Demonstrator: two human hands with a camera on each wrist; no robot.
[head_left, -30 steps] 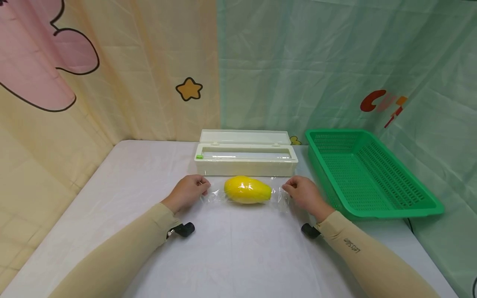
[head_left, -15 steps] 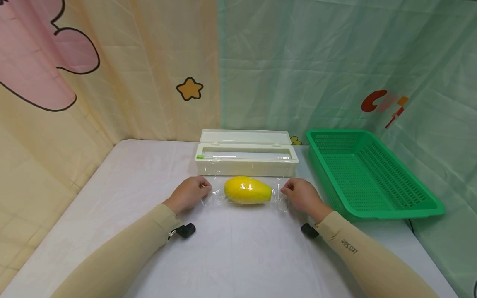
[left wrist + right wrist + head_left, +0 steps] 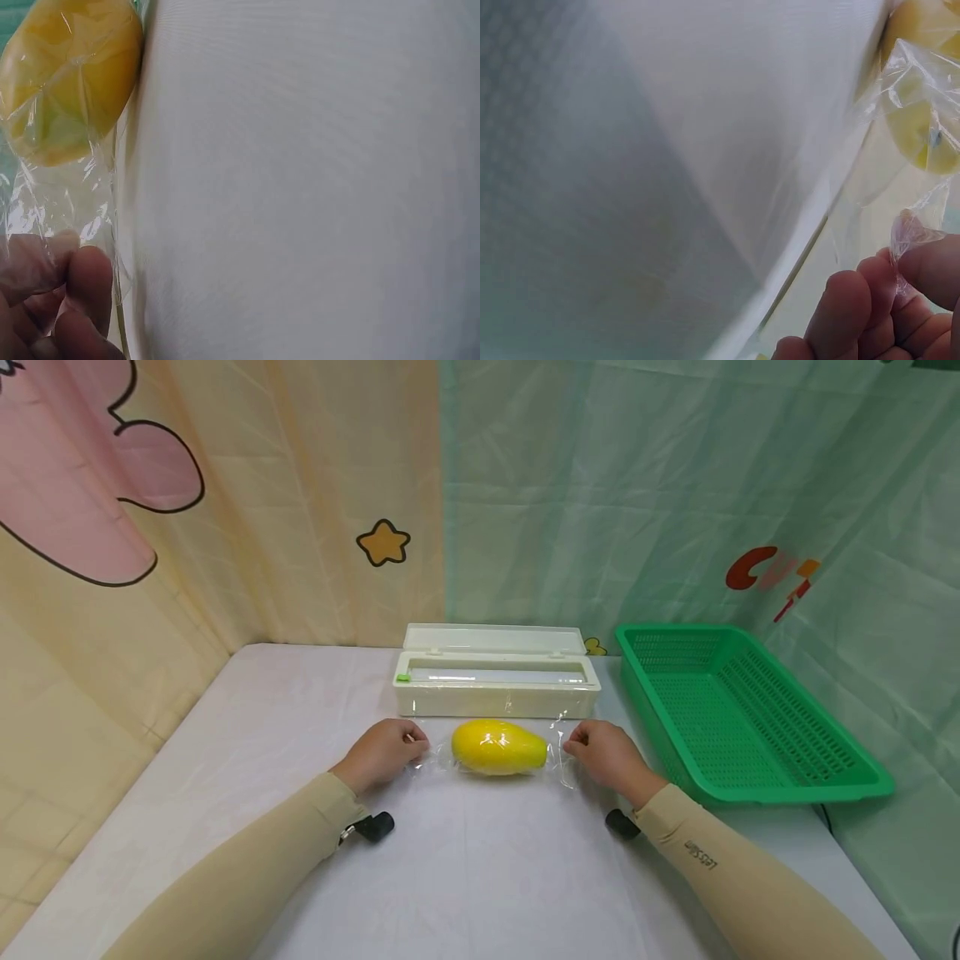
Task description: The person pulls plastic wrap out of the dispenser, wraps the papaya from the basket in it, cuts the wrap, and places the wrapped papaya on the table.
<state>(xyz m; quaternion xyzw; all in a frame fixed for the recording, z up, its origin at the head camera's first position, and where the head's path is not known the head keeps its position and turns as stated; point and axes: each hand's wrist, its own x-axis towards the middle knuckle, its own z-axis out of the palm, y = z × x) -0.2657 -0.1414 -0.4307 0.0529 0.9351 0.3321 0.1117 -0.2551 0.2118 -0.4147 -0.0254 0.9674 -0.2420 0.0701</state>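
Note:
A yellow, papaya-like fruit (image 3: 498,747) with a greenish right end lies on its side in clear plastic wrap, in the middle of the table. Its wrapped surface also shows in the left wrist view (image 3: 71,79) and at the right wrist view's upper right edge. My left hand (image 3: 384,752) pinches the loose plastic wrap (image 3: 64,195) at the fruit's left end, between thumb and fingers. At the other end, my right hand (image 3: 609,760) pinches a gathered tip of plastic wrap (image 3: 911,232). Neither hand touches the fruit itself.
Just behind the fruit stands a white cling film box (image 3: 497,700), its lid raised, with a roll inside and a small green slider at its left. A green plastic basket (image 3: 750,792) sits to the right. Curtains rise behind the white-covered table (image 3: 465,877).
Both hands have shifted slightly inward toward the fruit, each still pinching the wrap. The fruit, box and basket stay in place.

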